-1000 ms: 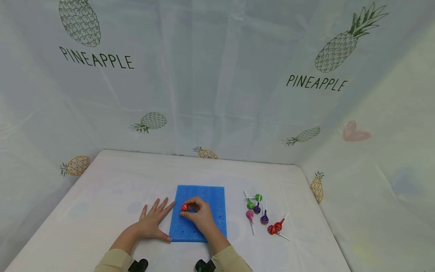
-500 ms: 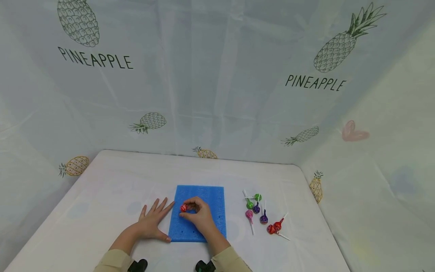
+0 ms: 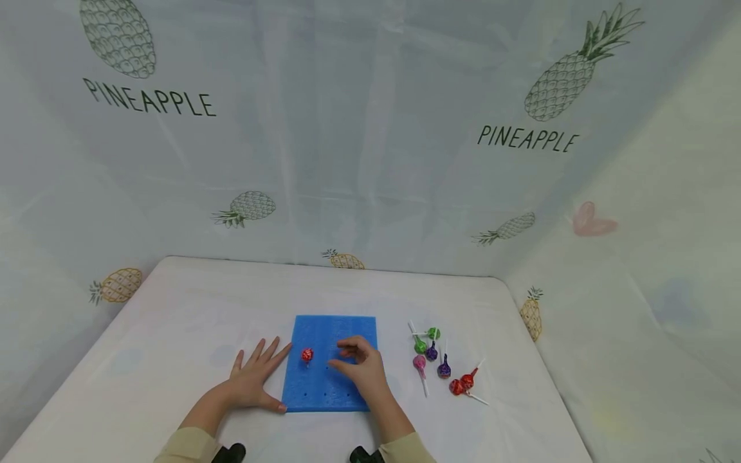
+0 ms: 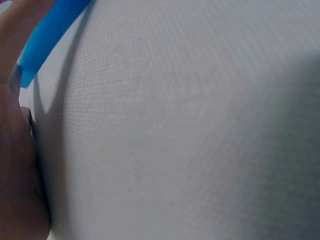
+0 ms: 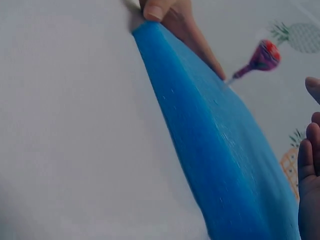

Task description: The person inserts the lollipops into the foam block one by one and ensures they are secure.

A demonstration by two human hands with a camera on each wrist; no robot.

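A red-wrapped lollipop stands upright on its stick in a blue foam board; the right wrist view shows the same lollipop with its stick going into the foam. My right hand hovers over the right half of the board, thumb and fingers parted, holding nothing. My left hand lies spread at the board's left side, with its thumb at the near left corner and fingertips close to the left edge. In the left wrist view, part of the left hand shows beside the blue foam.
Right of the board several lollipops lie loose on the white tabletop: green, purple, pink and red. Small holes dot the board's near part. A pineapple-print cloth hangs behind the table.
My right hand has let go of the red lollipop and moved to the right, away from it. The lollipop stays standing in the foam. My left hand keeps its place at the board.
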